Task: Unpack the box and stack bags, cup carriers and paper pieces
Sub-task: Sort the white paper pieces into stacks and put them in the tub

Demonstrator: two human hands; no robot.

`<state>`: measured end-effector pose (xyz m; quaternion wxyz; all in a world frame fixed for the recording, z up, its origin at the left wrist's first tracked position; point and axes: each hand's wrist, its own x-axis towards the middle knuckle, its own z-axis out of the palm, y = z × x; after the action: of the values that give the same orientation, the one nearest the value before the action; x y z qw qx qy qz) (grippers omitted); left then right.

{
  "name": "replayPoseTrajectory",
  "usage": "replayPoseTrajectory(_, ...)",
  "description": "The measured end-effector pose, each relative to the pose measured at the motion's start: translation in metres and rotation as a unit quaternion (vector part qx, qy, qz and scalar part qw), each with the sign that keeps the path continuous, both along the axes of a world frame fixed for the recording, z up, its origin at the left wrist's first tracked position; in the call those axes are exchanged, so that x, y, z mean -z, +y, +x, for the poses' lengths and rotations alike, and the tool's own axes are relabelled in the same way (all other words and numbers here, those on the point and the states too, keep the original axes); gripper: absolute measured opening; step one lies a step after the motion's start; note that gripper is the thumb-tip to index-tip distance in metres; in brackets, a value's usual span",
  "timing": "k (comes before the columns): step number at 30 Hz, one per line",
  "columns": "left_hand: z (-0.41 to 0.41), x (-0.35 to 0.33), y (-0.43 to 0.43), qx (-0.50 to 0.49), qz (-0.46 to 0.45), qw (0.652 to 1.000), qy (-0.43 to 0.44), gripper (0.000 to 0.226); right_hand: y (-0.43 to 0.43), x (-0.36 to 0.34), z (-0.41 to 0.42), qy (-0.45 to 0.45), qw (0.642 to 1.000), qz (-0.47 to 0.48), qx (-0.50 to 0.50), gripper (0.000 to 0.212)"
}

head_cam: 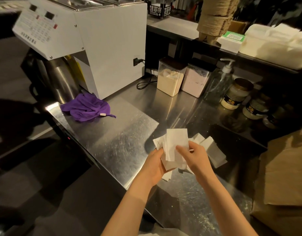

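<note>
A bundle of white paper pieces (176,142) is held upright just above the steel counter (116,138). My left hand (154,167) grips the bundle from below and the left, fingers curled under it. My right hand (192,157) pinches its right side, thumb on the front sheet. More white paper pieces (213,150) lie fanned out on the counter just behind my right hand. A brown cardboard box (286,181) stands at the right edge with its flaps up; its inside is hidden.
A purple cloth (86,107) lies at the counter's left end beside a white machine (89,40). Two powder canisters (170,77), a pump bottle (220,82) and jars (235,94) line the back. A raised shelf carries white bags (274,41) and a stack of cup carriers (215,16).
</note>
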<state>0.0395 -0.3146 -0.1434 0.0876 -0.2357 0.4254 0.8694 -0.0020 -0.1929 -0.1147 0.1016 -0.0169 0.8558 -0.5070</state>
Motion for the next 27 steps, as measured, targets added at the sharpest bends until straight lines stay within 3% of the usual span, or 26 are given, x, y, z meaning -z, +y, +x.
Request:
replayPoseTrajectory(3, 0.000, 0.001, -0.005, -0.019, 0.023, 0.999, -0.024, 0.032, 0.002, -0.011, -0.001, 0.006, 0.995, -0.096, 0.016, 0.015)
replayPoseTrajectory(6, 0.000, 0.004, -0.008, -0.020, 0.026, 0.999, -0.037, 0.033, 0.006, -0.027, -0.003, -0.070, 0.962, -0.261, 0.029, 0.016)
replayPoseTrajectory(8, 0.000, 0.003, -0.008, -0.012, 0.029, 0.999, -0.034, 0.033, 0.006, -0.031, -0.005, -0.099, 0.947, -0.304, 0.032, 0.018)
replayPoseTrajectory(12, 0.000, -0.001, -0.009, 0.016, 0.039, 0.999, 0.000, 0.034, 0.004, -0.029, -0.003, -0.117, 0.945, -0.306, 0.006, 0.026)
replayPoseTrajectory(18, 0.000, 0.002, -0.009, 0.033, 0.045, 0.998, 0.030, 0.030, 0.002, -0.025, -0.005, -0.104, 0.955, -0.273, 0.041, 0.030)
replayPoseTrajectory(24, 0.001, 0.005, -0.008, 0.034, 0.074, 0.997, -0.005, 0.033, 0.002, -0.038, -0.007, -0.089, 0.951, -0.288, 0.068, 0.028)
replayPoseTrajectory(27, -0.001, 0.014, -0.009, -0.017, 0.076, 0.995, -0.066, 0.035, 0.005, -0.053, -0.009, -0.071, 0.950, -0.296, 0.065, 0.023)
